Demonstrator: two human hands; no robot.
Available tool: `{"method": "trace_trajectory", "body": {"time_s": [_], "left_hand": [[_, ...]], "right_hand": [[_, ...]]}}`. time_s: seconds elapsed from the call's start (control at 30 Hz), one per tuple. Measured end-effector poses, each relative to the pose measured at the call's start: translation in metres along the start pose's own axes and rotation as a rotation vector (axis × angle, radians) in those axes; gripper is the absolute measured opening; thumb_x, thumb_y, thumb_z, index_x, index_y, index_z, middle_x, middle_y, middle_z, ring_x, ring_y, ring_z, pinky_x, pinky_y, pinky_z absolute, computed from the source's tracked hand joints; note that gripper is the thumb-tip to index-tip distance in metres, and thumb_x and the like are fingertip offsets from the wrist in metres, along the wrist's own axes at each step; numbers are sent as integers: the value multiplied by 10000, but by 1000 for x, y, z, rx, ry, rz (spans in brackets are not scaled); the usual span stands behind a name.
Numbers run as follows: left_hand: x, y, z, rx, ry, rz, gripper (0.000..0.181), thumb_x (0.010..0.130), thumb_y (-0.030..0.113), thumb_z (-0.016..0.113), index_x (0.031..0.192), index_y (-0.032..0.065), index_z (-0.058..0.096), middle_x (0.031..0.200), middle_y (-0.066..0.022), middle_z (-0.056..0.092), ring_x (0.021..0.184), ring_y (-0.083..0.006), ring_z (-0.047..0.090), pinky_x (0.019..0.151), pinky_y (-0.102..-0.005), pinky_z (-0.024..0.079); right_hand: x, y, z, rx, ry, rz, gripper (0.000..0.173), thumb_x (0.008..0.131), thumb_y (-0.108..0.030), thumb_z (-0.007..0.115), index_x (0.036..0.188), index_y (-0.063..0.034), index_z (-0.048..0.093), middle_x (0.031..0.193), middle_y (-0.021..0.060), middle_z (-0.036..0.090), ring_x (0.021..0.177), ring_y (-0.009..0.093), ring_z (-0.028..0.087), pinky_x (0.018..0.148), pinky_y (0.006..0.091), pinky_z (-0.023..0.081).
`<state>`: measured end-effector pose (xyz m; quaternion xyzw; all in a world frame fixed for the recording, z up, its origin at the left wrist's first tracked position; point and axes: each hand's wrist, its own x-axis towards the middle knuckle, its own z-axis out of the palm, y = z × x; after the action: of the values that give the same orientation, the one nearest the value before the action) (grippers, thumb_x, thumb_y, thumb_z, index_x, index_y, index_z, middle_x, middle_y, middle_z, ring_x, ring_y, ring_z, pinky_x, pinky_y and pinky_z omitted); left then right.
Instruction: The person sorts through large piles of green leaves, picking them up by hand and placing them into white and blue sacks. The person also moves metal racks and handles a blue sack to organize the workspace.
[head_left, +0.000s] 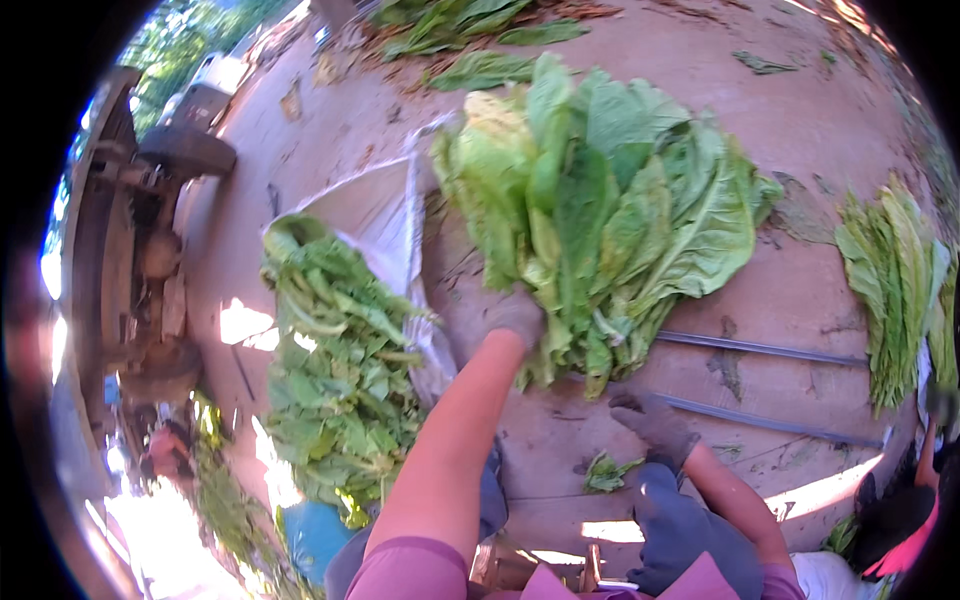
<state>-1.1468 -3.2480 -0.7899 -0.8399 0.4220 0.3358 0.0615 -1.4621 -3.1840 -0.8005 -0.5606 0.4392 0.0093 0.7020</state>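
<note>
A large bundle of broad green leaves (600, 195), apparently tobacco, fans out over the floor in front of me. My left hand (517, 319), in a greyish glove, presses against the bundle's lower left side. Leaves hide its fingers, so a grip cannot be made out. Below the stalk ends, my right hand (656, 424) is gloved too, close above my right knee, with fingers apart and holding nothing. Two thin metal rails (757, 349) run from the bundle towards the right. A small torn leaf (609, 472) lies on the floor between my knees.
Left of me, a leaf heap (337, 390) rests by a pale woven sheet (375, 210). A tied-looking leaf bunch (889, 300) stands at right. More leaves (480, 71) lie at the far side. A vehicle's wheel (187, 150) is at left; other people are at both lower edges.
</note>
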Motion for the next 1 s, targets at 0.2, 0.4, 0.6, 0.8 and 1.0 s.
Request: {"method": "trace_trajectory", "body": {"time_s": [0.2, 0.4, 0.6, 0.8, 1.0], "left_hand": [[-16, -1, -18, -425, 327, 30, 446, 892, 191, 595, 1281, -24, 559, 1142, -288, 691, 1067, -431, 674, 914, -487, 524], [-47, -25, 40, -789, 735, 165, 493, 849, 111, 657, 1316, 51, 511, 1084, -246, 660, 1015, -423, 651, 890, -481, 505], [-28, -41, 26, -359, 70, 295, 533, 893, 182, 579, 1359, -50, 459, 1391, -307, 476, 1303, -478, 479, 1078, -500, 431], [-140, -123, -73, -273, -60, 549, 436, 929, 283, 536, 1278, 30, 605, 1216, -267, 648, 1107, -449, 625, 965, -479, 503], [-304, -258, -26, -949, 217, 41, 460, 902, 337, 595, 1235, 24, 646, 1121, -200, 711, 1061, -330, 680, 944, -399, 516]], "right_hand": [[-25, 6, -4, 217, 144, 13, 397, 945, -159, 640, 1294, 20, 581, 1135, 95, 673, 1038, 177, 633, 922, 312, 506], [-37, -3, 15, 249, 82, 254, 424, 920, -178, 649, 1290, 21, 592, 1131, 107, 670, 1014, 171, 625, 854, 294, 510], [-19, -20, 9, 135, 42, 177, 370, 954, -210, 622, 1266, -11, 595, 1090, 69, 687, 987, 142, 646, 839, 274, 501], [-13, -118, -9, -156, 13, -67, 381, 946, -217, 613, 1257, 2, 588, 1085, 67, 677, 975, 153, 630, 854, 288, 485], [-2, -254, 44, -337, -175, -205, 427, 951, -209, 642, 1279, 51, 562, 1117, 88, 663, 1045, 178, 619, 956, 315, 478]]}}
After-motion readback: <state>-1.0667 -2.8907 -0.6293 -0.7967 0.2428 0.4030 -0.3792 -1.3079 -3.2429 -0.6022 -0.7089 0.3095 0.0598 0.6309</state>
